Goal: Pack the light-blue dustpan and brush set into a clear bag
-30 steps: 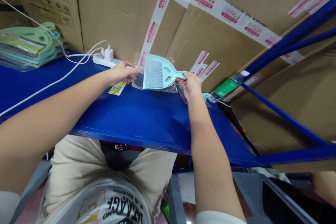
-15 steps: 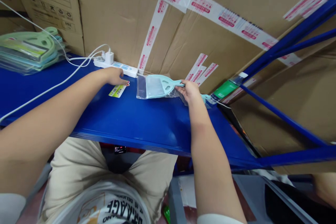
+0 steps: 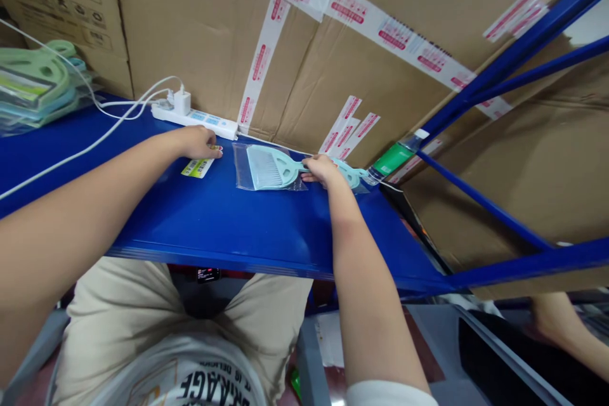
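Note:
A light-blue small dustpan with a brush (image 3: pixel 269 169), inside a clear plastic bag, lies flat on the blue shelf (image 3: pixel 228 222). My right hand (image 3: pixel 321 169) is closed on its handle at the bag's open end. My left hand (image 3: pixel 198 141) rests with curled fingers on a yellow-green label card (image 3: pixel 198 167) lying on the shelf to the left of the bag. Another light-blue dustpan handle (image 3: pixel 354 176) shows just right of my right hand.
A white power strip (image 3: pixel 195 117) with a charger and cables lies along the back by taped cardboard boxes (image 3: pixel 285 32). A stack of bagged green and blue dustpans (image 3: pixel 33 85) sits far left. A green-labelled bottle (image 3: pixel 397 155) leans at the right by blue rack struts. Another person's arm (image 3: pixel 566 330) shows lower right.
The bagged dustpan, held up tilted a second ago, now lies flat on the shelf. My left hand let go of the bag and moved left onto the label card.

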Demonstrator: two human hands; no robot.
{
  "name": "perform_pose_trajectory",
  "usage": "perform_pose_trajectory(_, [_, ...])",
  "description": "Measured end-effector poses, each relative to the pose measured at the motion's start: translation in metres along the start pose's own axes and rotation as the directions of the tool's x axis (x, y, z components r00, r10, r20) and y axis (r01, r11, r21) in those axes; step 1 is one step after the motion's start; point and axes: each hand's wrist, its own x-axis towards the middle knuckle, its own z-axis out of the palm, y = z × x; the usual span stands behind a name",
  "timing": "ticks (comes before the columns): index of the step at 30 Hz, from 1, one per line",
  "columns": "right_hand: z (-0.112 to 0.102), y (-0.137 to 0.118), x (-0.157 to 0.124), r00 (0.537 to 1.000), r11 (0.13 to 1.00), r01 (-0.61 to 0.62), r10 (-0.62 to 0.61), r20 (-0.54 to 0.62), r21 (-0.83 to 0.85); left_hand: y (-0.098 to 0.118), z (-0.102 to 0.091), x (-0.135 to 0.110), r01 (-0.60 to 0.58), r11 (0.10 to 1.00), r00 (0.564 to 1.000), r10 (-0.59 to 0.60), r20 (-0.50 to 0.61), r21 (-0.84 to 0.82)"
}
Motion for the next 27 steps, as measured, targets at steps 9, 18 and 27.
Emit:
perform_pose_trajectory(9, [-0.009,-0.010,-0.019,0.938,0.676,0.127,-0.321,-0.135,-0.726,0.015,-0.002,-0.012,0.028,0.999,0.999,-0.028,-0.017,-0.038])
perform_pose_trajectory(18, [-0.004,-0.015,-0.031,0.930,0.665,0.118,-0.335,-0.153,-0.738,0.011,-0.004,-0.014,0.057,0.996,0.995,-0.062,-0.078,-0.073])
perform_pose_trajectory(27, [0.003,-0.012,-0.024,0.921,0.675,0.189,-0.374,-0.110,-0.713,0.019,0.005,-0.009,0.016,0.998,0.995,-0.022,-0.102,-0.059])
